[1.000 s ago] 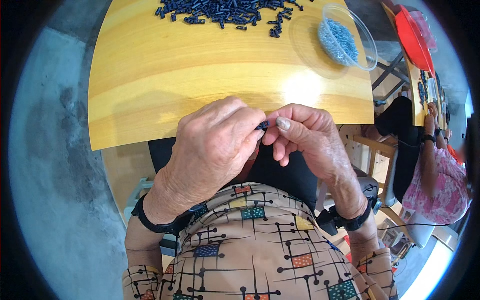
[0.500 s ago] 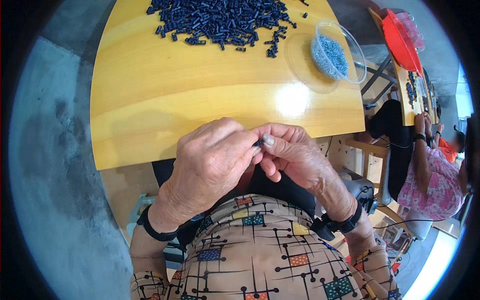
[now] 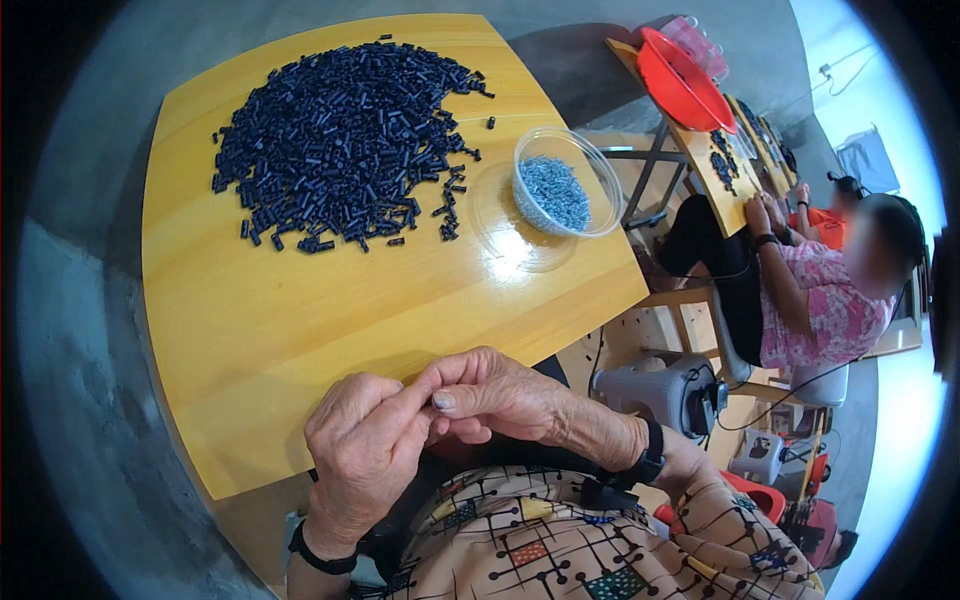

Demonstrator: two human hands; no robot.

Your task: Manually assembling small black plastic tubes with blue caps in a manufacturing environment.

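Observation:
My left hand [image 3: 365, 437] and my right hand [image 3: 497, 402] meet just off the near edge of the yellow table [image 3: 330, 340]. Both are closed in a pinch, fingertips touching. A small black plastic part showed between them a moment ago; the fingers now cover it almost wholly. Farther up the tabletop lies a large heap of small black plastic parts [image 3: 330, 150], short and tube-like. To the right of the heap, a clear plastic tub [image 3: 607, 190] holds many small silvery metal pieces [image 3: 553, 193], perhaps screws.
At the right, a person in a pink patterned shirt [image 3: 830, 300] sits at another table [image 3: 705, 175] with black parts and a red basin [image 3: 685, 80]. Behind sits someone in orange [image 3: 828, 226]. A grey stool [image 3: 655, 388] stands on my right, with cables nearby.
The view has turned right and up, so the whole heap and more of the neighbouring person show. My hands stay together, now lower left in the picture; the black part is no longer visible.

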